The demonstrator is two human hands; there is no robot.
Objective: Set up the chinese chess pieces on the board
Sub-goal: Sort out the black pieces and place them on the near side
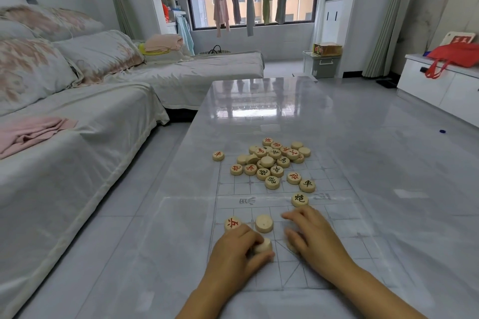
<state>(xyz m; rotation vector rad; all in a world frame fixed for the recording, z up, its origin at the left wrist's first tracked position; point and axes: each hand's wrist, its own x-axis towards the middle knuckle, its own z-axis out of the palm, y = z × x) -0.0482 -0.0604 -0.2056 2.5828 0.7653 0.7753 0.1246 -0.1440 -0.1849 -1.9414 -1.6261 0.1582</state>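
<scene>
A translucent chess board (337, 261) with grey grid lines lies on the glossy table. A heap of round wooden pieces (272, 160) sits at its far end. One red-marked piece (218, 155) lies apart to the left. Nearer me are a black-marked piece (300, 199), a red-marked piece (232, 223) and a blank-side-up piece (264, 223). My left hand (234, 254) grips a pale piece (263, 245) between thumb and fingers. My right hand (315, 237) lies palm down on the board, fingers curled over a piece (291, 247) that is mostly hidden.
The grey table (388, 163) stretches ahead and to the right. A covered sofa (77, 137) with cushions and a pink cloth runs along the left. A white cabinet (440, 85) with a red bag stands at the right. A storage bin (324, 63) sits below the window.
</scene>
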